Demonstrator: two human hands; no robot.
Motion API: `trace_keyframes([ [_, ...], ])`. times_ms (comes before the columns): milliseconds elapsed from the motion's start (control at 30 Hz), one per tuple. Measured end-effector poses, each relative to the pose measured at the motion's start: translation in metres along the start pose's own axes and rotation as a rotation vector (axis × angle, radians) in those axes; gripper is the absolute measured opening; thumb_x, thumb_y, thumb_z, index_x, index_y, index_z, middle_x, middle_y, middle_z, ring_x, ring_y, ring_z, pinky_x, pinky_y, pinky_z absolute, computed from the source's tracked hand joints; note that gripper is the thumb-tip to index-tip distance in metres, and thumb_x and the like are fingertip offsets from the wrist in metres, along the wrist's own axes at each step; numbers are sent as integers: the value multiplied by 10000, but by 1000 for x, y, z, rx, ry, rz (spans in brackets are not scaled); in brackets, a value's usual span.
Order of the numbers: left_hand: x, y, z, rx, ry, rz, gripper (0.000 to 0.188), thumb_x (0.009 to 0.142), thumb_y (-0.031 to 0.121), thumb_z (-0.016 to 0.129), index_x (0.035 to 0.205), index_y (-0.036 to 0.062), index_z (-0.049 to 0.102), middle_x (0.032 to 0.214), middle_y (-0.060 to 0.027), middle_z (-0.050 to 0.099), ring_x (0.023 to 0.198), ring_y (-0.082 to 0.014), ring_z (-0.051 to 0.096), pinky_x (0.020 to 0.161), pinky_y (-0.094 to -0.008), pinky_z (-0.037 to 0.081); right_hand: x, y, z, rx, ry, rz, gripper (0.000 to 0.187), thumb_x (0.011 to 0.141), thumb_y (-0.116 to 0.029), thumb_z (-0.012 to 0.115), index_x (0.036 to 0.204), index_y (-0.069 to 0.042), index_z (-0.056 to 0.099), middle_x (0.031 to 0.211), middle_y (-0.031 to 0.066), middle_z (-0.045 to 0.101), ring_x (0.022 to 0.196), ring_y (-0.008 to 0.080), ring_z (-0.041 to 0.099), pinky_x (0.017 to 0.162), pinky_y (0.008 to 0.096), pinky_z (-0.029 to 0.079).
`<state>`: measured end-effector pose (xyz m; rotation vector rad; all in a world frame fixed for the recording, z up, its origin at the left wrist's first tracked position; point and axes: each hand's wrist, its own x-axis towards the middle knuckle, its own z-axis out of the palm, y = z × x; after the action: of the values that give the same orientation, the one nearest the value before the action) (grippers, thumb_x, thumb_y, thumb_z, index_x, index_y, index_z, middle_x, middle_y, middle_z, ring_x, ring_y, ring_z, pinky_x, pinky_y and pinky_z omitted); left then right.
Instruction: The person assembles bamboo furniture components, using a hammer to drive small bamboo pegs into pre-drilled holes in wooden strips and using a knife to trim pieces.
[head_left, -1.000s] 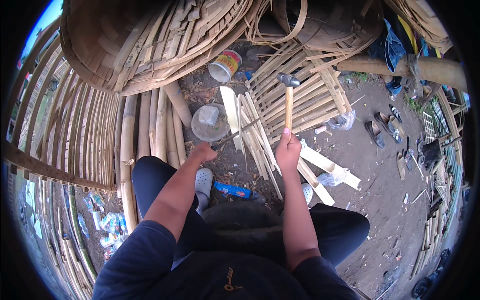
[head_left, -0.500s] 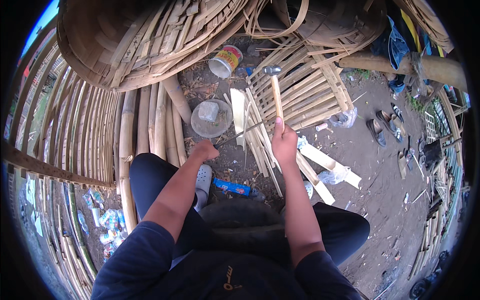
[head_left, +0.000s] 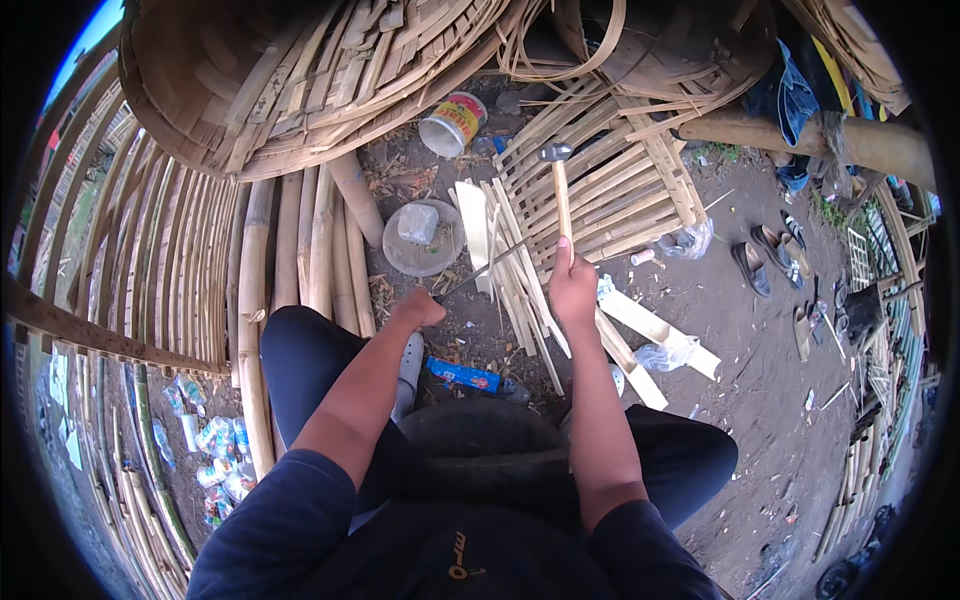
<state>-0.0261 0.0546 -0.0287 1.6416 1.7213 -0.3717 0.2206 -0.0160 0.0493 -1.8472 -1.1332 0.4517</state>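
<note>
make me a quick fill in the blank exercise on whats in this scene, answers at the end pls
1. Of the left hand and the right hand, the ____ one grips the metal-headed, wooden-handled hammer.
2. The long, thin, dark blade sticks out from the ____ hand.
3. The long plastic packet beside the pale grey left clog is mostly ____.
4. The round, white-rimmed bucket is red and ____ outside.

Missing words: right; left; blue; yellow

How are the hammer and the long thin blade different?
The hammer has a chunky head on a pale wooden handle; the blade is a thin, dark strip. The hammer is in the right hand, the blade in the left hand. The hammer points mostly straight ahead, while the blade slants off to the right. Both are long and hand-held.
</note>
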Motion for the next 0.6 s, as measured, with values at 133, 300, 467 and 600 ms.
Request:
trace_keyframes([
  [133, 13, -1, 4, -20, -25, 24, 313, 636, 161, 615, 860, -41, 697, 785, -185, 696, 678, -289, 689, 629, -382, 534, -30, 28, 27, 35, 27, -35, 535, 985, -354, 454, 691, 76, 577, 558, 232, 543, 519, 373, 549, 546, 464, 430],
  [300, 17, 6, 15, 63, 17, 67, 209, 644, 163, 613, 727, -14, 686, 725, -184, 678, 636, -261, 675, 579, -358, 521, -51, 91, 49, -306, -372, 347, 693, 931, -546, 417, 904, 98, 669, 909, 365, 604, 1003, 487, 575, 951, 485, 430],
  [467, 18, -2, 14, -193, -40, 38, 159, 647, 152, 600, 577, 9, 606, 551, -134, 598, 463, -233, 581, 445, -367, 446, 1, 20, 5, -74, -18, 25, 584, 985, -404, 449, 634, 53, 548, 564, 187, 540, 500, 293, 504, 515, 430, 394],
  [600, 27, -13, 15, -234, -87, 38, 142, 638, 120, 602, 565, -2, 592, 538, -128, 590, 454, -225, 574, 446, -359, 445, 7, -20, -6, 188, 103, -164, 531, 1012, -310, 433, 594, 15, 443, 500, 78, 401, 501, 111, 339, 444, 355, 310],
])
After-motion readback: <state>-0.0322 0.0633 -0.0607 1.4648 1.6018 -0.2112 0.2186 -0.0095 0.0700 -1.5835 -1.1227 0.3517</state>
